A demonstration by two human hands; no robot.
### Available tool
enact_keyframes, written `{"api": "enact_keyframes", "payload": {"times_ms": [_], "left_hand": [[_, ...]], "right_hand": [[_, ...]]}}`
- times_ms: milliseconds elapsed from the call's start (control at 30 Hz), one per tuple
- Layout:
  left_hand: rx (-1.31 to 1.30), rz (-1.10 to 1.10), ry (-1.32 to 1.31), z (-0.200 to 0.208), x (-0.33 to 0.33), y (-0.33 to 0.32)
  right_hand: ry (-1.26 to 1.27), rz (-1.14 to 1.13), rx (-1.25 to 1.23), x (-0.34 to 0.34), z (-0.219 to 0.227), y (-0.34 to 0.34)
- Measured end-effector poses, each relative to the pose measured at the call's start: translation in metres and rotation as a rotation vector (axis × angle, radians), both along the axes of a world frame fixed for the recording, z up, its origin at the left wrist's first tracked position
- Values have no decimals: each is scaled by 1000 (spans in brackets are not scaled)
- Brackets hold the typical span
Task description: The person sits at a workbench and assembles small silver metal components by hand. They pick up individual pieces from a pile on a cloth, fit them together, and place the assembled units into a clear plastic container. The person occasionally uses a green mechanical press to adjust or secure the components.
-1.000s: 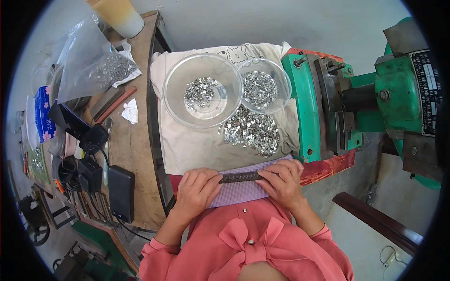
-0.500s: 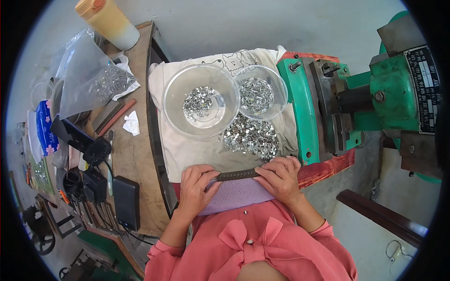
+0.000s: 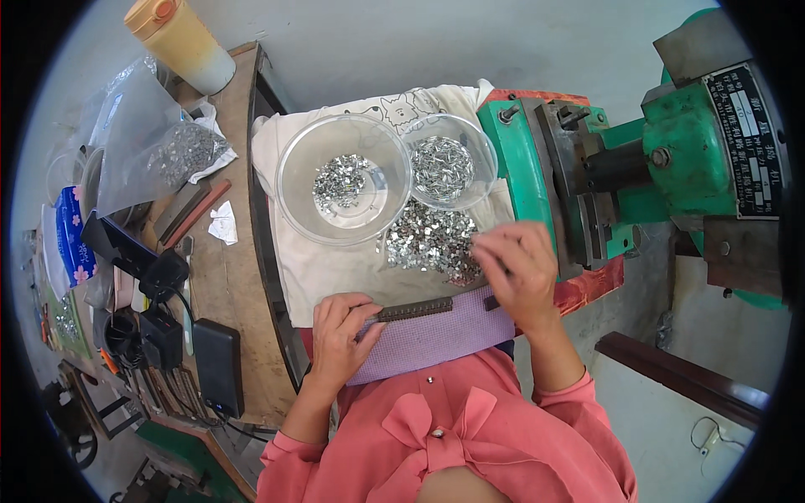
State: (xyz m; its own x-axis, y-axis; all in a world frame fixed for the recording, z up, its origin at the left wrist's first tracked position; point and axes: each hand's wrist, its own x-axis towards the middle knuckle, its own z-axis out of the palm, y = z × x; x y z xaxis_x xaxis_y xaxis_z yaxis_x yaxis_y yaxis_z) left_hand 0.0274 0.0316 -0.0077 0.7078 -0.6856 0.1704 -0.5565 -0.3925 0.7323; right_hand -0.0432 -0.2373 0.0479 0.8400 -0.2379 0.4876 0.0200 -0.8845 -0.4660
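Note:
A dark slotted metal bar (image 3: 415, 309) lies along the top of the purple woven cloth (image 3: 444, 339) on my lap. My left hand (image 3: 340, 331) is closed on the bar's left end. My right hand (image 3: 521, 272) has come off the bar and hovers by the right edge of a pile of small shiny metal pieces (image 3: 429, 239). Its fingers are pinched together, and whatever is between them cannot be made out. Below that hand, a short dark piece (image 3: 491, 302) shows on the cloth; whether it joins the bar is unclear.
Beyond the pile stand a large clear tub (image 3: 344, 180) of metal bits and a smaller clear tub (image 3: 444, 163) of thin metal pieces. A green machine press (image 3: 524, 168) is close on the right. The wooden bench (image 3: 226, 293) at left carries a black power bank (image 3: 218, 366) and cables.
My right hand has let go of the bar's right end and moved up to the metal pile. My left hand keeps its hold. The whole view has shifted slightly.

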Motion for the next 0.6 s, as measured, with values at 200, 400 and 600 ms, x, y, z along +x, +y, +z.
{"api": "enact_keyframes", "payload": {"times_ms": [200,400,600], "left_hand": [[1,-3,-12,1,0,0],[0,-8,-11,2,0,-1],[11,-14,-10,0,0,-4]], "right_hand": [[59,-83,-125,49,3,-27],[321,-76,-162,79,1,-36],[500,-21,-121,96,-8,-35]]}}
